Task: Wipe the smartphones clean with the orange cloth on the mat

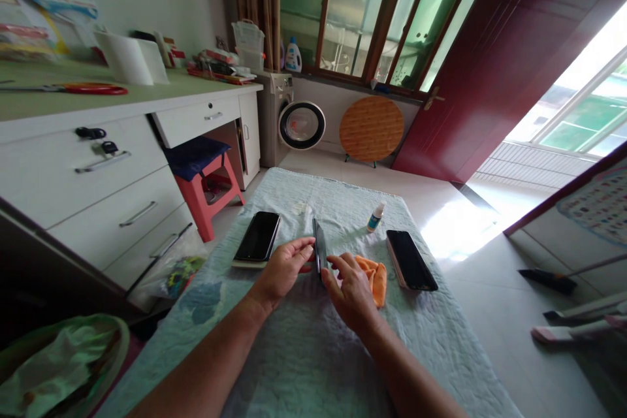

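Between my two hands a dark smartphone (pixel 320 245) stands on its edge above the cloth-covered table, seen nearly side-on. My left hand (pixel 289 264) pinches its left side with thumb and fingers. On the other side, my right hand (pixel 350 287) is bent with its fingertips at the phone's face; whether they press on it I cannot tell. An orange cloth (pixel 377 281) lies crumpled beside and partly behind my right hand. To the left rests a black-screened phone (pixel 258 236) on a pale flat thing. Another phone (pixel 412 259) lies at the right on something pinkish.
A small spray bottle (pixel 376 217) stands upright beyond the orange cloth. The table (pixel 313 346) has a pale green quilted cover. A red stool (pixel 206 189) and white drawers (pixel 112 209) are at the left, with a waste bin (pixel 122 339) near the front left corner.
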`<action>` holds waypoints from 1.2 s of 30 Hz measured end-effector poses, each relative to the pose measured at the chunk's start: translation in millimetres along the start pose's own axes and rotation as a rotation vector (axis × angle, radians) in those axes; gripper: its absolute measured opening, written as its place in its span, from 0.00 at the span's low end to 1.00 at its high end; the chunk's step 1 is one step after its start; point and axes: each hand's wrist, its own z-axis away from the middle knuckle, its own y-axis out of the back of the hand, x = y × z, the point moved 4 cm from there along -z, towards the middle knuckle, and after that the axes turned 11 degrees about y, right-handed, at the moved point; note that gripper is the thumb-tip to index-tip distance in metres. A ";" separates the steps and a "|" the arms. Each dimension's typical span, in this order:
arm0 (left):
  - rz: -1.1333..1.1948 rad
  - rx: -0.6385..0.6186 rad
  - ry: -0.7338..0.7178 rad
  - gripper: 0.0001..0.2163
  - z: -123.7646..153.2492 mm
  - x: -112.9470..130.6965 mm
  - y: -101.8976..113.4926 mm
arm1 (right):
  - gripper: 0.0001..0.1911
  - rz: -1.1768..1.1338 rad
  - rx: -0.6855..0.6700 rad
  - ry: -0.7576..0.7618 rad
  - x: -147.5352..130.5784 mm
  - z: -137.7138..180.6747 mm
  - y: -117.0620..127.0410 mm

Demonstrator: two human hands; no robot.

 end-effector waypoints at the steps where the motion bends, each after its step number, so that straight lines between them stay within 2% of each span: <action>1: -0.006 0.010 0.012 0.28 -0.1 0.4 1.3 | 0.17 0.045 0.000 -0.007 0.7 0.1 -0.6; 5: -0.037 0.012 0.062 0.29 -1.0 0.5 6.6 | 0.20 0.176 -0.050 -0.033 3.1 1.4 -4.9; 9: -0.090 -0.006 0.119 0.30 -2.9 -4.2 10.4 | 0.24 0.207 -0.077 -0.054 3.9 3.0 -7.6; 15: -0.105 -0.070 0.177 0.30 -3.8 -15.7 1.6 | 0.29 0.252 -0.067 -0.094 4.7 3.2 -9.7; 22: -0.034 -0.097 0.070 0.36 -6.4 -25.3 -10.3 | 0.30 0.311 -0.056 -0.130 13.1 1.1 -8.6; 27: 0.004 -0.139 0.058 0.37 -6.2 -23.2 -13.5 | 0.31 0.394 -0.050 -0.131 17.0 0.4 -6.6; 31: 0.029 -0.092 0.027 0.34 -8.5 -20.4 -10.1 | 0.35 0.419 -0.067 -0.147 17.8 -3.5 -11.0; 36: 0.084 -0.067 -0.013 0.29 -14.8 -22.8 -6.1 | 0.31 0.450 -0.072 -0.140 17.0 -6.6 -10.7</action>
